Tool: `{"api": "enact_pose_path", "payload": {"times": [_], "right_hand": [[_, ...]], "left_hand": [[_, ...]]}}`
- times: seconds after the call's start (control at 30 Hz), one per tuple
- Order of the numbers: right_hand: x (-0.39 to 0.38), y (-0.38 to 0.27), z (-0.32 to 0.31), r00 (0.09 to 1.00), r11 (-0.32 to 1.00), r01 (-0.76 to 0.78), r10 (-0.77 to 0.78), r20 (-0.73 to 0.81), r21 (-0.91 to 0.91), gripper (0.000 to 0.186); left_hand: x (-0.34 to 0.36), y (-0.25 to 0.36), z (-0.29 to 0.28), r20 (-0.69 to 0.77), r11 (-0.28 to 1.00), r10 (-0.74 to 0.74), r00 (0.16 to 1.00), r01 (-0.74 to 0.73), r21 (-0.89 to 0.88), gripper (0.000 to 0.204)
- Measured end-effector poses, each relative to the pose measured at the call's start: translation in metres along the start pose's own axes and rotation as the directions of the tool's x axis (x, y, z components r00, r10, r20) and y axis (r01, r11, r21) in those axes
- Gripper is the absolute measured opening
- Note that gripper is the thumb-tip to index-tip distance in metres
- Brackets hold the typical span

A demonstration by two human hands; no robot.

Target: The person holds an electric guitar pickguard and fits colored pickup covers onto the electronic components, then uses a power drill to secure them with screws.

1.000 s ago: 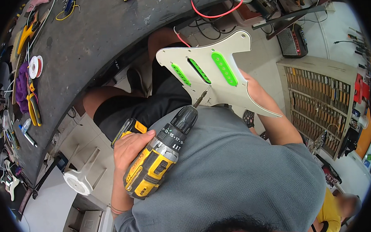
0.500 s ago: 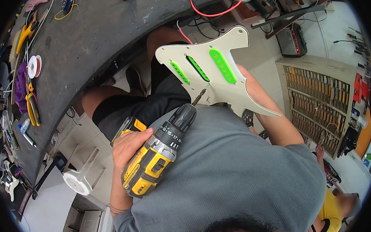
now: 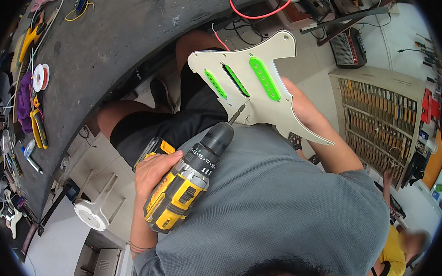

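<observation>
My left hand (image 3: 155, 171) grips a yellow-and-black cordless drill (image 3: 176, 198), tilted up and away to the right. Its black chuck (image 3: 217, 138) looks smooth and blurred. The thin driver bit (image 3: 237, 113) points at the cream guitar pickguard (image 3: 242, 67), where a small screw (image 3: 246, 102) seems to sit at the lower end of the middle pickup. Three bright green pickup covers, one of them this right-hand cover (image 3: 264, 79), show through its slots. From behind, my right hand (image 3: 295, 96) holds the pickguard up over my lap; its fingers are hidden.
A dark workbench (image 3: 126, 43) curves across the upper left, bearing pliers (image 3: 39, 128), a wire spool (image 3: 41, 77) and red cable (image 3: 259, 17). To the right stand a tool rack (image 3: 379, 114) and a small amplifier (image 3: 348, 49). Another person (image 3: 394, 251) is at lower right.
The drill chuck's ridges, sharp before, are now smeared as if spinning. The pickguard has tilted slightly, its lower right tip a little lower. Both hands keep their holds.
</observation>
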State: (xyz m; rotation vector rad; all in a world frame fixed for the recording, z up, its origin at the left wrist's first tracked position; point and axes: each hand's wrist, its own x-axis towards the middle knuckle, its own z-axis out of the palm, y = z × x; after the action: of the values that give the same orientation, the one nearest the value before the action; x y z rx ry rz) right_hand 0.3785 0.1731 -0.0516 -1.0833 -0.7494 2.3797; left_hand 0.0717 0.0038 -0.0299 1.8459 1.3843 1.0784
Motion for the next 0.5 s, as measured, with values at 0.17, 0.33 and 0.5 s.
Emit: {"api": "enact_pose_path", "payload": {"times": [0.17, 0.33, 0.5], "right_hand": [[0.0042, 0.0072, -0.0058, 1.0, 1.0, 0.013, -0.013, 0.012, 0.013, 0.044], [0.0036, 0.0079, -0.0059, 0.999, 0.999, -0.009, 0.008, 0.033, 0.037, 0.04], [0.0031, 0.0054, -0.0018, 1.0, 1.0, -0.007, 0.007, 0.001, -0.027, 0.039]], "left_hand": [[0.0005, -0.0004, -0.0009, 0.01, 0.999, 0.021, 1.0, -0.022, 0.046, 0.043], [-0.0014, -0.0045, 0.0011, 0.004, 1.0, 0.027, 1.0, -0.027, 0.013, 0.044], [-0.0021, -0.0056, 0.0014, 0.003, 0.998, 0.057, 0.998, -0.057, 0.031, 0.045]]}}
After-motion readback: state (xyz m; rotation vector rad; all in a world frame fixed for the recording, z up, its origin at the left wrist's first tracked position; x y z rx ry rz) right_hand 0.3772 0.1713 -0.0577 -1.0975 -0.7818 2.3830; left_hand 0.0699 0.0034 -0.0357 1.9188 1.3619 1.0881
